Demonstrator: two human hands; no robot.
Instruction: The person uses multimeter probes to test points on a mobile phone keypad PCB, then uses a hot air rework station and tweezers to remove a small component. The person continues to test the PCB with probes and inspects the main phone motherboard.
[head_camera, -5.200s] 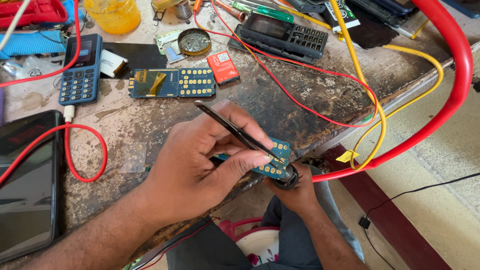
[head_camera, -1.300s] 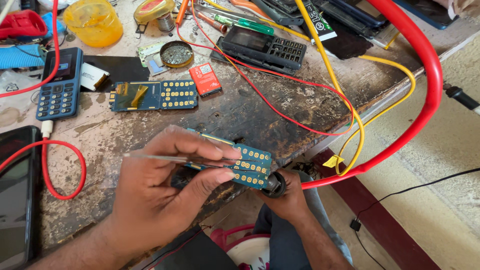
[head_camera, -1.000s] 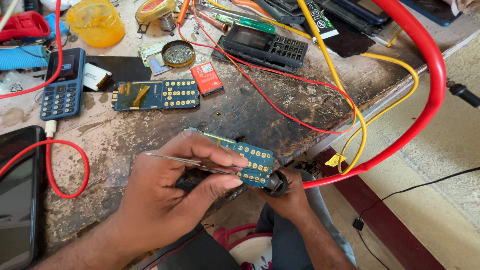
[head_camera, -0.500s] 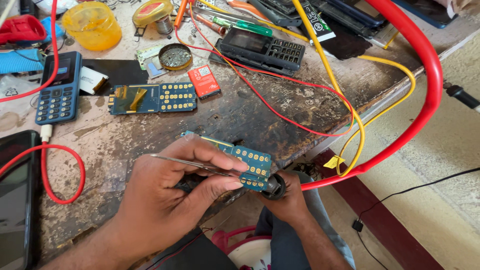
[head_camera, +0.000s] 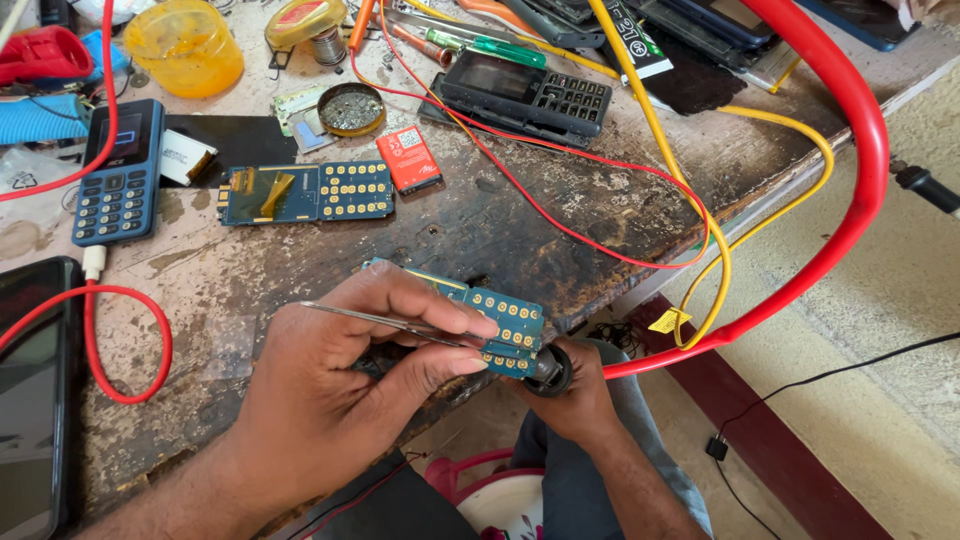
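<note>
The left hand (head_camera: 340, 400) pinches slim metal tweezers (head_camera: 385, 323) between thumb and fingers and steadies a blue circuit board (head_camera: 500, 325) at the near edge of the worn workbench (head_camera: 480, 225). The right hand (head_camera: 570, 395), just below that edge, is closed around a black handle (head_camera: 550, 370) touching the board's lower corner. A second blue board (head_camera: 305, 192) lies farther back on the workbench, beside a small red battery (head_camera: 408, 160).

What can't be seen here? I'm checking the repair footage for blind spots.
- Head view: tweezers tip, hidden by left hand fingers.
- Circuit board underside, facing away.
- Black tool in right hand, mostly covered by the board.
- Smartphone, cut by the left edge.
</note>
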